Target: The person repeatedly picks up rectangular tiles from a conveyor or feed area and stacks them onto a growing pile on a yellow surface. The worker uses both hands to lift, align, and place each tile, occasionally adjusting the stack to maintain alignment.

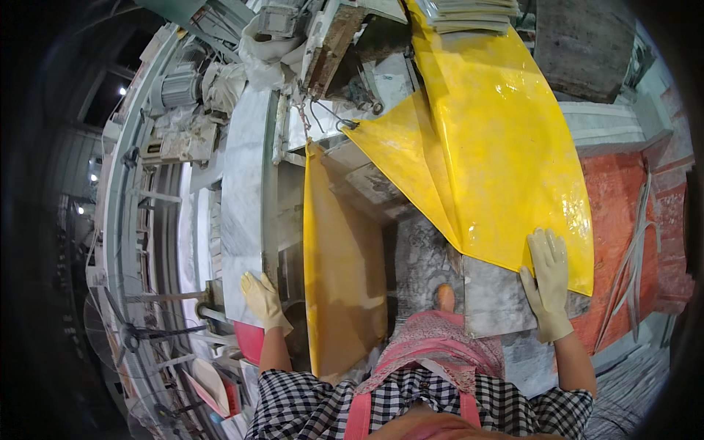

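Note:
Pale rubber gloves cover both my hands. My left hand (264, 301) lies with fingers extended on the near end of a long whitish slab-like surface (246, 198), holding nothing. My right hand (548, 282) rests flat, fingers stretched forward, over the near edge of a wet, shiny yellow sheet (506, 139). Part of its palm reaches over a grey stone-like board (495, 297) beneath. Between my arms hangs a second sheet, tan with a yellow edge (345, 271). A corner of the large sheet is tied to a dark hook (350, 124).
A stack of thin pale slabs (473, 16) sits on the yellow sheet's far end. On the right, grey straps (632, 257) lie across an orange-red cover (609, 220). At left stand a fan (130, 337) and a grey motor (181, 86). Dirty machinery (345, 51) occupies the far middle.

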Demonstrator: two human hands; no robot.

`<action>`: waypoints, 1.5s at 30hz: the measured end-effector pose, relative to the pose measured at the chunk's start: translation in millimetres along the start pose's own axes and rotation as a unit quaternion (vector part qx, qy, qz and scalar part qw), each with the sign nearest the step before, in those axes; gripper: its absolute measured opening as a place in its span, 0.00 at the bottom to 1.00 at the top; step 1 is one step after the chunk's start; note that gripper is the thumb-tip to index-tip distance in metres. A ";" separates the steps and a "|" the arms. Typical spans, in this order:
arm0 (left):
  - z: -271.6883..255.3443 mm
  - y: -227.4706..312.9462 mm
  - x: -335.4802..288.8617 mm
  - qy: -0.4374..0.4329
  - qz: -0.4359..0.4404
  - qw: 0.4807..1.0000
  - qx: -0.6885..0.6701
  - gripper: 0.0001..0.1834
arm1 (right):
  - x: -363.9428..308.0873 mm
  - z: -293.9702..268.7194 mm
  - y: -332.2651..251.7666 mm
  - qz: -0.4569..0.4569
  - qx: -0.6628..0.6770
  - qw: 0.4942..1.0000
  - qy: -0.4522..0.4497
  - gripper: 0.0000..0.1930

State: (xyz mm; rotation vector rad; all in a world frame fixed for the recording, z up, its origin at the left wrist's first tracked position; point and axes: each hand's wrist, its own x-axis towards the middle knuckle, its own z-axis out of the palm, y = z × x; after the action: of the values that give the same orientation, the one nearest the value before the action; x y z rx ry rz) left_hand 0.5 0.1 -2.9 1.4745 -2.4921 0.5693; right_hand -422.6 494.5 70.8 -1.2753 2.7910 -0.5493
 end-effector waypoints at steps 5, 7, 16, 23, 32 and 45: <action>-7.3 6.0 4.9 -0.005 -0.015 1.000 -0.003 0.30 | 0.4 3.7 0.4 -0.009 -0.015 1.000 0.003 0.30; -7.8 6.2 5.0 -0.009 -0.022 1.000 -0.011 0.30 | -0.9 5.3 0.4 -0.007 -0.003 1.000 0.011 0.29; -10.5 -4.6 4.6 -0.020 -0.003 1.000 0.006 0.31 | 1.1 -2.9 0.7 0.023 0.036 0.999 0.022 0.27; -24.1 -8.4 10.1 -0.126 -0.038 0.991 0.022 0.34 | 4.6 -6.6 4.9 0.047 0.017 0.999 0.022 0.28; -24.8 -11.4 12.5 -0.175 -0.136 0.974 -0.036 0.33 | 7.7 -6.7 9.2 0.060 0.039 0.996 0.062 0.26; -26.4 -10.9 9.8 -0.176 -0.187 0.962 -0.094 0.30 | 9.8 -9.1 13.0 0.056 0.073 0.993 0.078 0.22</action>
State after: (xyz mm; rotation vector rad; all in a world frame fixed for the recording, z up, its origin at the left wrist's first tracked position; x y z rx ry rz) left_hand 4.4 -1.4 27.0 2.0420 -2.3188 0.0018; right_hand -440.1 497.9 76.3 -1.0843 2.8599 -0.8612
